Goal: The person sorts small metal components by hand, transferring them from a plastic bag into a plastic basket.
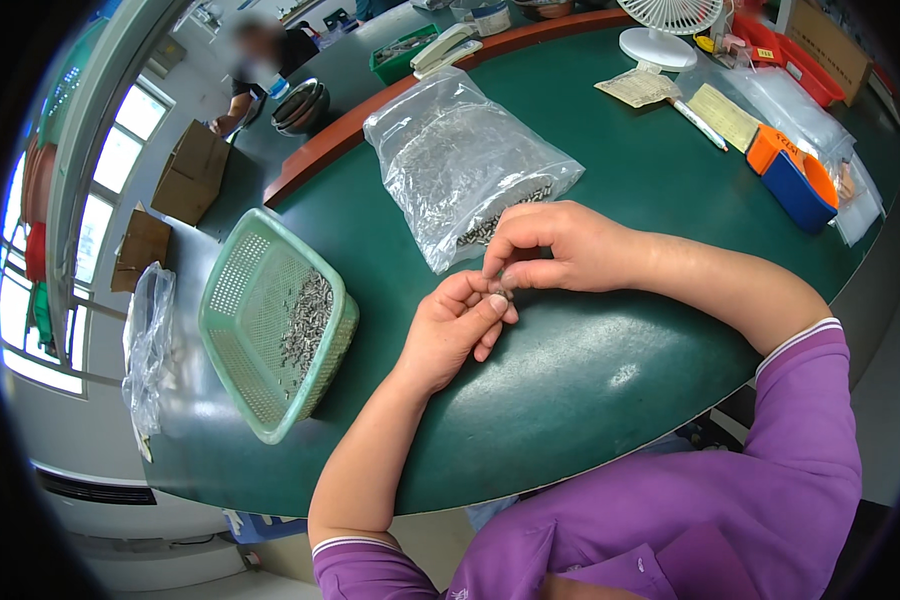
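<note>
My left hand (458,330) and my right hand (550,247) meet over the dark green table (570,390), fingertips pinched together on a small grey metal part (500,285). Just beyond the hands lies a clear plastic bag (460,160) holding many of the same small metal parts, some spilling at its open mouth near my right fingers. To the left stands a light green plastic basket (240,330) with a heap of the small parts (308,318) inside.
A white desk fan (665,25), paper slips (640,88), a pen (700,122), an orange and blue box (795,178) and clear bags (805,120) lie at the far right. Red trays (790,55) sit beyond. Cardboard boxes (190,170) and another person (260,65) are at the far left.
</note>
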The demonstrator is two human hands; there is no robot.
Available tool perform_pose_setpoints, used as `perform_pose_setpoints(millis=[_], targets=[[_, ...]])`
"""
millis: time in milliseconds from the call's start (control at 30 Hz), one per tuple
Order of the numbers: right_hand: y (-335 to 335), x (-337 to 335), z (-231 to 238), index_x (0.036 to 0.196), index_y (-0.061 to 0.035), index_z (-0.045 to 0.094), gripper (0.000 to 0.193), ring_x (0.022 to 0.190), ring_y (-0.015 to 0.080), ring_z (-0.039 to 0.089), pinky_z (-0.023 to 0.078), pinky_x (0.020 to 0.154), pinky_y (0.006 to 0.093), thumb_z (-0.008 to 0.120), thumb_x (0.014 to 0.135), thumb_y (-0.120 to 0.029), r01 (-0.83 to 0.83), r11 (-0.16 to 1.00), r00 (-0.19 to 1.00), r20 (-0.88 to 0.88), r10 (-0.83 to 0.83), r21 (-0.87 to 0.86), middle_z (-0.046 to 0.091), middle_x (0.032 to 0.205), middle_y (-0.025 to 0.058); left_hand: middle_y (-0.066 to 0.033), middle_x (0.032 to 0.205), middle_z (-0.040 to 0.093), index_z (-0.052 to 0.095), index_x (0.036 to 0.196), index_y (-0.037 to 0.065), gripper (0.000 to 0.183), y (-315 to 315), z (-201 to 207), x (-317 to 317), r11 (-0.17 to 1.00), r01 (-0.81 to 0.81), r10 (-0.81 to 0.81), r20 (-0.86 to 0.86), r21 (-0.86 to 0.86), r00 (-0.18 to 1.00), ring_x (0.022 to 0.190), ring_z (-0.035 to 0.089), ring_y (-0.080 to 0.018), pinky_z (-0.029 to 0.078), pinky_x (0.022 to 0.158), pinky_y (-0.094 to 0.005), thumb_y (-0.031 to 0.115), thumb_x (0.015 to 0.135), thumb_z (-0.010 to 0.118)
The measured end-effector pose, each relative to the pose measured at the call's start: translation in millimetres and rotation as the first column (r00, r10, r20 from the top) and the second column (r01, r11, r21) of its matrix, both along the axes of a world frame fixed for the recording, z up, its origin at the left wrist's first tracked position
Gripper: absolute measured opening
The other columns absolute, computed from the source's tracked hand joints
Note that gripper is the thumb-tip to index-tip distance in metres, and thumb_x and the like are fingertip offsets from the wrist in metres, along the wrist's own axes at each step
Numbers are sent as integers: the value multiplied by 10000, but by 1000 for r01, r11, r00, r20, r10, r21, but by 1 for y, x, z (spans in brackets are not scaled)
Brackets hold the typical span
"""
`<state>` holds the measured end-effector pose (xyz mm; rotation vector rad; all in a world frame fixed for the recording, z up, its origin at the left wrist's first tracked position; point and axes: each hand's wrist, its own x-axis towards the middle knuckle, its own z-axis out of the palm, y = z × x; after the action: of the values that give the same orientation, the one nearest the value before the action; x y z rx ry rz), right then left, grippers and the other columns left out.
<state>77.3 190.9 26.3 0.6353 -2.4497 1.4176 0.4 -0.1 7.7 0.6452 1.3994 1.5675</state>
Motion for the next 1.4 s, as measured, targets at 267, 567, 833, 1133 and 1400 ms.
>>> perform_pose_setpoints(millis=[267, 567, 833, 1133, 1400], targets=[[5, -3, -7, 926, -63, 611, 133, 795, 183, 564, 461, 680, 287, 617, 795, -89, 241, 968, 969, -71, -237, 66, 569, 862, 54, -79, 852, 559, 496, 1015, 37, 121, 0, 1, -2, 998, 13, -16, 62, 59, 998, 574, 451, -78, 370, 452, -182, 91, 912, 464], [4, -1, -17, 820, -75, 593, 97, 824, 256, 545, 462, 707, 349, 634, 742, -116, 358, 859, 928, -241, -284, 367, 557, 841, 55, -36, 754, 547, 534, 952, 37, 132, 1, -7, -8, 940, -340, 245, -710, 7, 661, 614, 487, -103, 421, 545, -242, 128, 920, 445], [0, -4, -25, 795, -94, 583, 83, 846, 254, 535, 454, 744, 362, 619, 739, -143, 364, 834, 928, -235, -288, 415, 541, 836, 60, -116, 880, 637, 612, 963, 88, 164, 10, 1, 6, 872, -464, -32, -963, -157, 266, 776, 616, -297, 487, 667, -378, 138, 812, 570], [-1, -8, -29, 809, -87, 588, 100, 820, 254, 535, 449, 718, 362, 639, 733, -125, 333, 884, 937, -217, -273, 329, 542, 830, 56, -93, 887, 642, 631, 936, 92, 148, 12, -3, 7, 905, -412, 20, -958, -105, 288, 774, 619, -278, 489, 665, -360, 149, 807, 584], [-1, -5, -27, 822, -99, 601, 108, 816, 245, 532, 449, 716, 354, 634, 730, -145, 326, 869, 939, -235, -252, 373, 528, 825, 48, -82, 889, 642, 632, 926, 96, 139, 11, -3, 7, 904, -411, 14, -951, -120, 309, 779, 618, -272, 487, 664, -358, 154, 809, 585]])
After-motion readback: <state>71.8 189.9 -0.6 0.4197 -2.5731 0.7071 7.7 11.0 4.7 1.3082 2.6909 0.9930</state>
